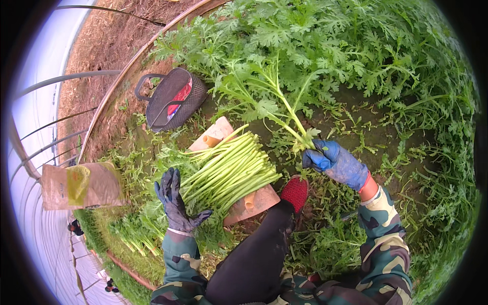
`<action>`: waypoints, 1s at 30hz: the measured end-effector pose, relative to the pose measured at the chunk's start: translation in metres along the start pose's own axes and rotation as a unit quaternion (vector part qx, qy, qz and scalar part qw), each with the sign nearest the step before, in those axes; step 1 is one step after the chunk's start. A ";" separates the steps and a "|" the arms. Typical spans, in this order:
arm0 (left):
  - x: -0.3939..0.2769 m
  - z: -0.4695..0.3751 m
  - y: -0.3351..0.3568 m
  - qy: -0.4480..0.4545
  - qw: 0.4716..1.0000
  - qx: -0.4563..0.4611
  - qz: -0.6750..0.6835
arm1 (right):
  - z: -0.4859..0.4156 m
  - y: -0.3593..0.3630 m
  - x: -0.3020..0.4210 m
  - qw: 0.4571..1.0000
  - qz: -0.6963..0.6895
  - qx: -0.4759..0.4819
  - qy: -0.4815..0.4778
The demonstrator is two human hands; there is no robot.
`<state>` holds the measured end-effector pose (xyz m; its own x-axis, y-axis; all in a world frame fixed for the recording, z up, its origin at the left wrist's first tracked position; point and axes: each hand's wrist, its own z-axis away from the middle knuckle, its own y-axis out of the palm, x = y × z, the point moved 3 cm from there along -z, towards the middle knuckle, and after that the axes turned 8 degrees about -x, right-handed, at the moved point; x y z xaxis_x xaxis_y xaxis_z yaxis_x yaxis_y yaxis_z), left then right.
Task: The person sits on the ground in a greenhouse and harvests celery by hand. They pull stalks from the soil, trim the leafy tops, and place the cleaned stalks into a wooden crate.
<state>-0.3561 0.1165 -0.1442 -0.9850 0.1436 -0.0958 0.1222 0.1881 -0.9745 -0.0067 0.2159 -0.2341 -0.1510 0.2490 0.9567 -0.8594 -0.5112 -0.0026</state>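
My right hand (322,156), in a blue glove, grips the base of a leafy green plant (288,110). The plant's stems and lobed leaves point up and away from me. My left hand (177,200), in a dark glove, has its fingers spread and holds nothing. It is beside the leafy end of a pile of cut green stems (236,169). This pile lies across a flat board (256,206) with short tan tube pieces (249,200) standing at its two ends. Leaves of the pile hide part of the board.
A dark mesh basket (173,101) with a red packet inside lies beyond the board. A paper sack (82,185) is at left, near tied bundles (141,236). Dense leafy plants (324,45) grow ahead and right. My red shoe (295,192) is beside the board. People are far off, lower left.
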 end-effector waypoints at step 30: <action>-0.223 -0.021 -0.025 -0.168 0.410 0.128 0.887 | 0.161 0.067 0.066 0.913 0.120 -0.320 -0.223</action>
<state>-0.1371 0.1004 -0.0939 0.6602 -0.3163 -0.6812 0.7087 -0.0381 0.7045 0.0042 0.0651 -0.1238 -0.2815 -0.2397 0.9291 -0.9586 0.1134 -0.2612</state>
